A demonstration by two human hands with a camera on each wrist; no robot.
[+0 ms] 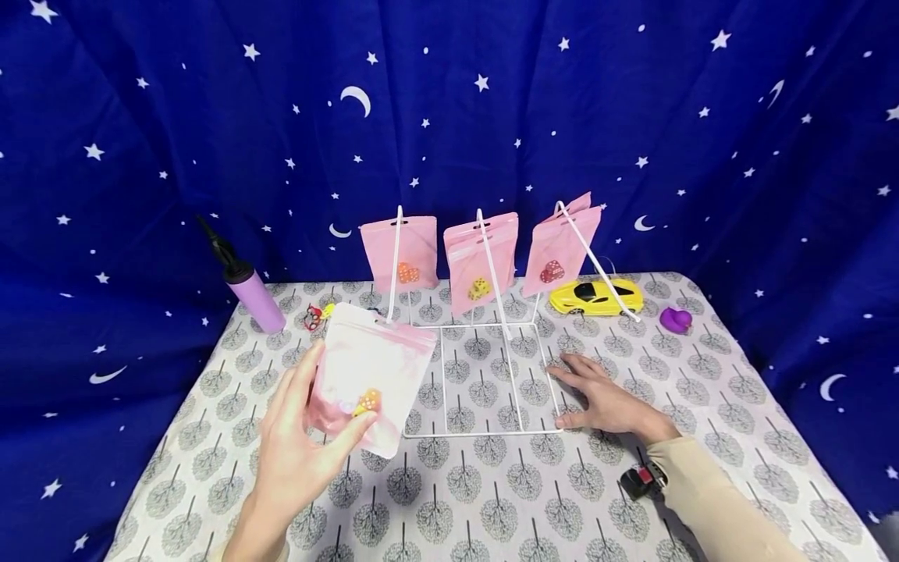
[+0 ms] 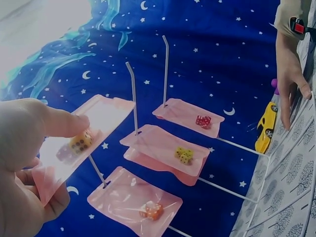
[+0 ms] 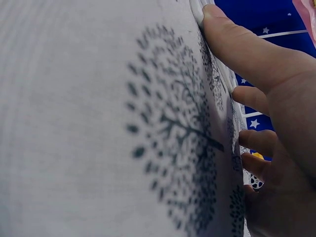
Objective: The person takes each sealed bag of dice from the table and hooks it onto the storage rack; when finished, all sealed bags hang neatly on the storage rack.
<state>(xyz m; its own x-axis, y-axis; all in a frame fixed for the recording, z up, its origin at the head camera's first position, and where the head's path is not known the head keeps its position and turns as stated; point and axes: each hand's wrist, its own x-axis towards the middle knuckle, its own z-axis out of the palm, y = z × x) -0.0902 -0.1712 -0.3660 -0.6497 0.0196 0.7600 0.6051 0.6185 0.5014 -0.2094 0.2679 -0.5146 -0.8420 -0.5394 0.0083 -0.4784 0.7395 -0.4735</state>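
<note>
My left hand (image 1: pixel 295 445) grips a pink zip bag (image 1: pixel 382 355) with orange-yellow dice (image 1: pixel 368 400) inside, thumb on its front. The bag's top edge is at the free end of the left prong of a white wire rack (image 1: pixel 485 434); I cannot tell whether the prong is through its hole. More pink bags hang there: one with orange dice (image 1: pixel 408 272) on the left prong, some with yellow dice (image 1: pixel 480 289) in the middle, some with red dice (image 1: pixel 552 271) on the right. My right hand (image 1: pixel 604 398) rests at the base's right side, thumb and fingertips touching the wire (image 3: pixel 197 11).
Behind the rack's right side lies a yellow toy car (image 1: pixel 597 297), with a purple rubber duck (image 1: pixel 676 319) farther right. A lilac hand pump (image 1: pixel 256 300) stands at the back left. Small red and yellow items (image 1: pixel 316 316) lie beside the held bag. A starry blue curtain (image 1: pixel 449 117) hangs behind the table.
</note>
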